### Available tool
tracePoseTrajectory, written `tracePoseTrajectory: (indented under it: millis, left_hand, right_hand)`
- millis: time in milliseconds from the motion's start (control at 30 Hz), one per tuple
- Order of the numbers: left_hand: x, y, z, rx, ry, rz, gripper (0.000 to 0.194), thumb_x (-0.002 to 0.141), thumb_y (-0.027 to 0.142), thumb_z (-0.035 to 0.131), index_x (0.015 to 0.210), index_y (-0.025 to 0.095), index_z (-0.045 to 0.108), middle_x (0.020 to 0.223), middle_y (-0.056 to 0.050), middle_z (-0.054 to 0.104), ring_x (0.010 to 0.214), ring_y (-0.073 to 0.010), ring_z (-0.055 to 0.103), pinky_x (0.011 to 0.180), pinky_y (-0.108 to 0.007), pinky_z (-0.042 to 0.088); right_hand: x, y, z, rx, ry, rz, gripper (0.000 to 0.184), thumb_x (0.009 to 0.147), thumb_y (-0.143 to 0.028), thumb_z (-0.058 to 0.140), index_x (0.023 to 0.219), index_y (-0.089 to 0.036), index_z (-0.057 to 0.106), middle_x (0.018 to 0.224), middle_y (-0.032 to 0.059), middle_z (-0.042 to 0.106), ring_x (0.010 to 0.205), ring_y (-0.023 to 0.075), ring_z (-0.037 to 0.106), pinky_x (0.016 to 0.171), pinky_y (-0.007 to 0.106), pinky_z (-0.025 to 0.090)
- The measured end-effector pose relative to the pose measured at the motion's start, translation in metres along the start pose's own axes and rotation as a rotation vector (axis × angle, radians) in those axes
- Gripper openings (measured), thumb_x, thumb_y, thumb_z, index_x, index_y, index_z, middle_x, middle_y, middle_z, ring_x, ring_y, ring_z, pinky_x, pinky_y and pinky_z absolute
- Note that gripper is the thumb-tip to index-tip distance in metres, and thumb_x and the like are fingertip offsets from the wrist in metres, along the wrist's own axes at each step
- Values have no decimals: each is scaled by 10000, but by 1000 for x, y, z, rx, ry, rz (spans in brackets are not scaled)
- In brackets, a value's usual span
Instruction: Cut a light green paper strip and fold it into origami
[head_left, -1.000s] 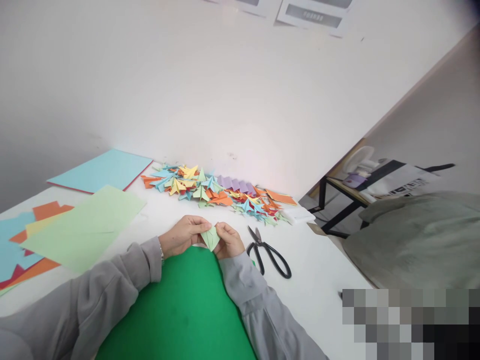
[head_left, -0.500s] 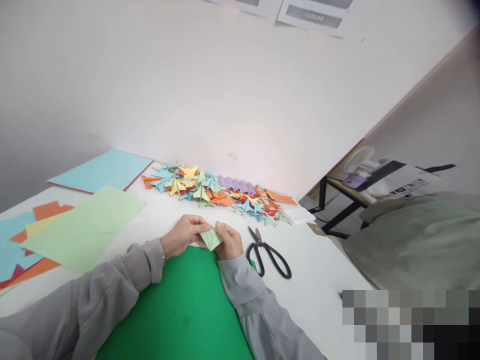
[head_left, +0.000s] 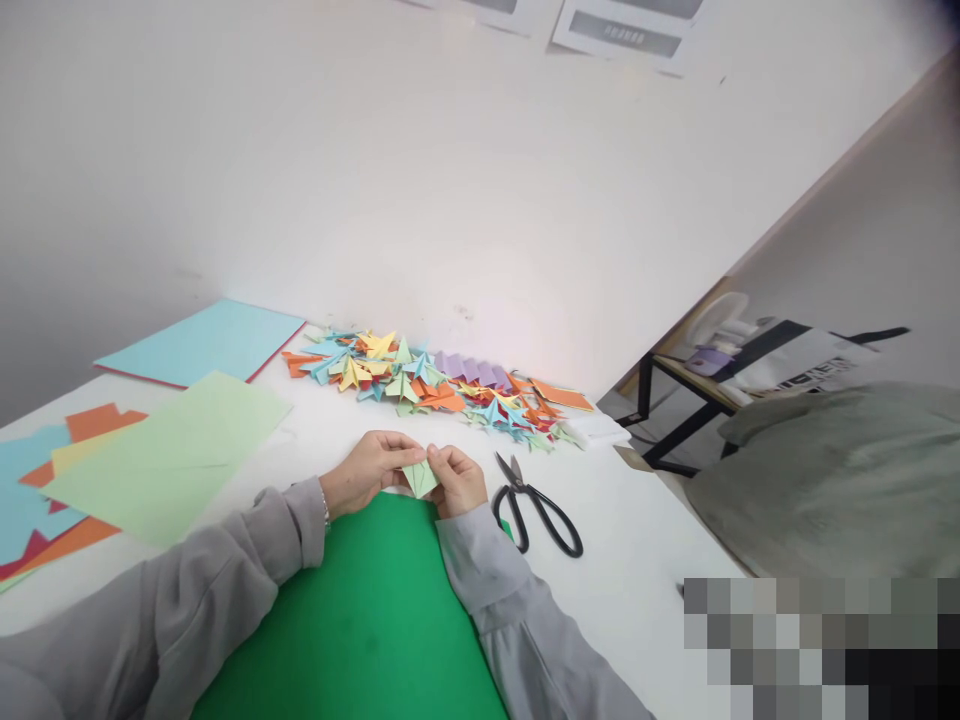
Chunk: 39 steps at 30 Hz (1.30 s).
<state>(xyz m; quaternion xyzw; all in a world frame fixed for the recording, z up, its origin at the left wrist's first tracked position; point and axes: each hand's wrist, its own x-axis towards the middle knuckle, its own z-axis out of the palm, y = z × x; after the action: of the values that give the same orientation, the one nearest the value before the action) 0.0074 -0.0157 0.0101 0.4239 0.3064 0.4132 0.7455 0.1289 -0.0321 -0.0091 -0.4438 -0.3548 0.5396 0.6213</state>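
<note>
Between my two hands is a small folded piece of light green paper (head_left: pixel 420 480), its creases facing me and one corner pointing down. My left hand (head_left: pixel 375 470) pinches its left side, thumb along the upper edge. On the other side my right hand (head_left: pixel 457 482) grips the paper between thumb and fingers, close to the left thumb. Both hands are just above the far edge of a green surface (head_left: pixel 352 610). Black-handled scissors (head_left: pixel 517 488) lie on the white table to the right of my right hand, blades slightly apart.
A heap of small folded paper planes (head_left: pixel 405 380) in several colours lies against the wall. Loose coloured sheets, a light green sheet (head_left: pixel 180 450) on top, cover the table's left side. Farther back lies a blue sheet (head_left: pixel 202 340). A black-framed shelf (head_left: pixel 675 400) stands at right.
The folded green paper has turned and shifted slightly in my fingers, and the thumbs have come a little closer together. Scissors, sheets and paper planes have stayed put.
</note>
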Motion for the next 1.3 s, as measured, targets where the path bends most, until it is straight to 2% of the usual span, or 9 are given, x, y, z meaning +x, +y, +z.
tracePoseTrajectory:
  millis: [133,500,867,1033,1300]
  left_hand:
    - [-1,0,3,78,58,23,321,466,198,764,736,92,625,574,-14,605,504,-102,546,479,-217,425]
    - [2,-1,-1,41,88,20,327,409,169,774,702,92,649,539,-9,608,479,-93,535,475,-213,410]
    - [2,1,2,66,99,48,413,431,168,765,819,106,636,636,-12,611,515,-84,532,487,-212,407]
    - [3,0,-1,59,113,36,389,412,162,770,773,107,634,603,-2,596,500,-83,526,478,-211,398]
    - [2,2,1,58,92,37,365,444,184,764,778,104,638,608,-21,608,545,-116,559,526,-240,429]
  right_hand:
    - [0,0,-2,-111,55,-28,397,532,-485,680,479,-173,441,337,-89,436,275,53,363,249,169,305]
    - [-2,-1,-2,-177,72,-25,410,525,-485,680,473,-170,422,347,-79,457,285,61,415,300,189,407]
    - [-3,-2,0,-190,96,-32,407,520,-491,676,484,-168,430,343,-88,431,274,52,413,285,160,375]
    - [-4,-3,-1,-200,76,-25,386,506,-471,692,499,-164,459,339,-85,437,283,58,427,313,179,415]
    - [0,0,-2,-134,79,-10,405,496,-476,699,483,-162,445,339,-74,456,271,51,408,275,156,368]
